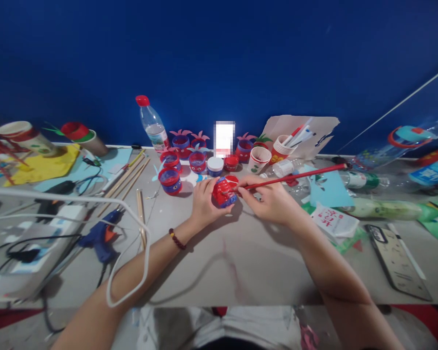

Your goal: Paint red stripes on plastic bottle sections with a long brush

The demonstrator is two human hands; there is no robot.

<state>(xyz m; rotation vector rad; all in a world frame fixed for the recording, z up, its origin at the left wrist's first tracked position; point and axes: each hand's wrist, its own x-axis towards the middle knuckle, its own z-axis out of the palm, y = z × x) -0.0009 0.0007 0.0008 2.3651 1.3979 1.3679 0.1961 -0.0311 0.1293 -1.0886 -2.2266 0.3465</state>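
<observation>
Near the middle of the table, my left hand [207,199] is wrapped round the left side of a small red and blue painted cup [224,191]. A long red brush [295,175] is pinched in my right hand [270,199], its shaft slanting up to the right. The brush's front end is at the cup's right side; its tip is hard to make out. Just behind my hands are a blue paint jar with a white lid [215,166] and a small red jar [231,162]. Several red and blue decorated cups [170,181] stand behind and left of them.
A blue glue gun [102,236], wooden sticks [141,218], a power strip [51,257] and a looping white cable [145,262] are on the left. Upright bottle [154,129] behind. Paper cup [259,159], plastic bottles, blue paper [330,190] and phone [396,262] lie rightward.
</observation>
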